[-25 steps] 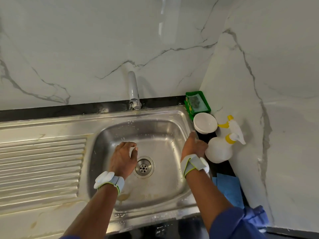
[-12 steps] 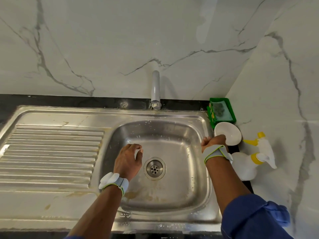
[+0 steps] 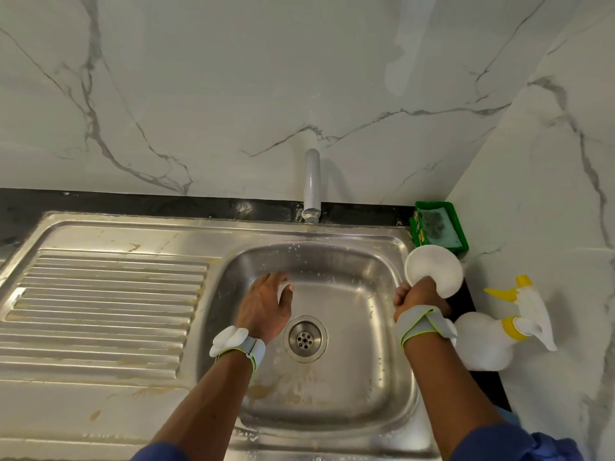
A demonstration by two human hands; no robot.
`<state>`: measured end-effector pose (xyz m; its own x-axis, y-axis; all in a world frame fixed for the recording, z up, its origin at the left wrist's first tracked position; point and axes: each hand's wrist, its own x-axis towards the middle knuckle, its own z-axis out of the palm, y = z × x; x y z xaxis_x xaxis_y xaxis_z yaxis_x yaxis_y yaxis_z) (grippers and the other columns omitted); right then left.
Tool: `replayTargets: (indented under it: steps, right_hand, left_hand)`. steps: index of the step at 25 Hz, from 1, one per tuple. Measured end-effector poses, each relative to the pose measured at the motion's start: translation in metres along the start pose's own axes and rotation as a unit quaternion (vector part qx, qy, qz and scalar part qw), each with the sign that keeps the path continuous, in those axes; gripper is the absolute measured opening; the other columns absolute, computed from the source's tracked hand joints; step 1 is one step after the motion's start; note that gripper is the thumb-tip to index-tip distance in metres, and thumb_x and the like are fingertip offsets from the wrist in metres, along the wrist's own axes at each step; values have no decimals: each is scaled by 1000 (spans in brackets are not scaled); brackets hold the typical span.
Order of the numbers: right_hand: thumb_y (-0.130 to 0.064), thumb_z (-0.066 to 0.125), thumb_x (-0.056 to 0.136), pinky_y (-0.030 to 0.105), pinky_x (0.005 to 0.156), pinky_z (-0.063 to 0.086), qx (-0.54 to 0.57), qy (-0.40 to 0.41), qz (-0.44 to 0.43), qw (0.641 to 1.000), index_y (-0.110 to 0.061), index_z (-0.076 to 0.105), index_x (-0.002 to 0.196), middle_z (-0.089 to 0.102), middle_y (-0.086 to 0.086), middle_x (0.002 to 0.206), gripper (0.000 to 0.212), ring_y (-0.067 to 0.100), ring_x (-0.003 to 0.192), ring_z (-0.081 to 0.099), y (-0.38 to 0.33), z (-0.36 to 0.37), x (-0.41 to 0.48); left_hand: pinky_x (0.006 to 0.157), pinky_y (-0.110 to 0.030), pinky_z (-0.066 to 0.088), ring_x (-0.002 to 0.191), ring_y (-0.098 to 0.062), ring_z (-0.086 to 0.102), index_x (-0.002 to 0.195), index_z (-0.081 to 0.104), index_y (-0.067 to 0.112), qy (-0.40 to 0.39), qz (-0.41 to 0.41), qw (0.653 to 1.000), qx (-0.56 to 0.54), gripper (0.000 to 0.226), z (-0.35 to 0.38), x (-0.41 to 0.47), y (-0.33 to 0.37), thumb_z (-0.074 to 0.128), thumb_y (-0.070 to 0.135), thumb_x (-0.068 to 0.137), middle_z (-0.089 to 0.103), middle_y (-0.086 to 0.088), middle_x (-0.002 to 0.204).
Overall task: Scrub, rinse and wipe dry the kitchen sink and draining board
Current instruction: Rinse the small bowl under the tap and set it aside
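Note:
A steel sink [image 3: 382, 367] with a round drain [image 3: 305, 339] sits in the middle, brown stains on its floor near the front. Its ribbed draining board [image 3: 100, 314], streaked brown, runs to the left. My left hand [image 3: 266, 304] hovers low over the basin left of the drain, fingers relaxed and holding nothing. My right hand [image 3: 416, 296] grips the near edge of a small white bowl [image 3: 432, 267] at the sink's right rim. A white tap [image 3: 312, 184] stands behind the basin.
A green tray [image 3: 439, 227] holding a scourer sits in the back right corner. A white spray bottle [image 3: 482, 341] with a yellow nozzle lies on the narrow black counter to the right. Marble walls close in at the back and right.
My left hand has opened and spread its fingers over the basin. My right hand has taken hold of the white bowl's edge. The camera has shifted left and now shows more of the draining board.

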<state>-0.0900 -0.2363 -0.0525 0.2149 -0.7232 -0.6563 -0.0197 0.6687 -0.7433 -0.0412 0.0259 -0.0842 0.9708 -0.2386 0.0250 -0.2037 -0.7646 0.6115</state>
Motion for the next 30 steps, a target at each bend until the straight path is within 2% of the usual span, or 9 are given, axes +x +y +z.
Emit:
replayTargets:
  steps: [2,4,8,11,14,17,21,27,30]
  right_hand:
    - [-15,42,94,21,41,42,-32,-49,30,998,-5,54,110,53,11,68,22,17,43,51,14,6,-11]
    - [-9,40,96,27,41,52,-10,-109,69,992,-6,52,123,58,18,85,29,29,66,59,30,14,-27]
    - [-1,43,86,36,47,58,-79,-205,101,970,-4,49,132,55,26,127,46,48,112,58,50,33,-57]
    - [4,42,80,40,55,61,-98,-254,137,952,-3,51,130,56,30,129,51,49,111,61,55,49,-72]
    - [3,42,81,39,59,61,-96,-274,154,944,-2,52,126,58,32,128,47,52,113,60,54,65,-78]
    - [-1,45,78,35,57,59,-101,-278,135,946,-8,54,127,59,29,128,50,52,113,60,56,74,-80]
    - [6,37,86,38,60,60,-102,-288,92,948,-18,55,131,59,20,125,54,47,110,62,58,75,-81]
    - [-5,47,68,34,55,57,-89,-294,117,944,-8,54,130,59,34,125,62,50,90,67,65,77,-84]
    - [-7,47,60,37,59,58,-79,-273,123,951,-7,51,133,58,33,126,73,54,99,65,73,75,-78]
  left_hand:
    - [96,-38,52,116,-26,64,136,57,21,3,19,999,-31,36,-3,24,12,57,31,101,67,-4,128]
    - [92,-39,55,111,-24,65,140,50,21,13,43,997,-62,41,-11,56,29,57,31,102,64,-6,129]
    - [75,-42,55,88,-37,66,119,63,5,29,96,994,-44,29,-22,116,63,65,26,99,66,-15,105]
    - [72,-45,54,82,-44,65,98,68,1,4,115,993,-28,14,-32,147,68,67,14,93,70,-21,91]
    - [68,-38,50,75,-38,64,90,68,2,-11,125,992,-1,9,-36,159,64,68,11,90,72,-16,84]
    - [61,-30,36,57,-8,53,83,61,14,34,29,994,-97,11,-23,149,54,68,11,91,62,3,67]
    - [56,-9,37,58,9,58,89,67,17,44,-73,975,-206,12,-9,146,34,60,15,99,62,17,67]
    - [54,-6,37,55,9,57,92,65,16,-3,-88,974,-210,13,-6,150,22,59,20,103,65,12,69]
    - [55,-10,44,52,5,58,95,64,13,-10,-95,967,-234,14,-2,149,20,56,19,105,67,7,69]
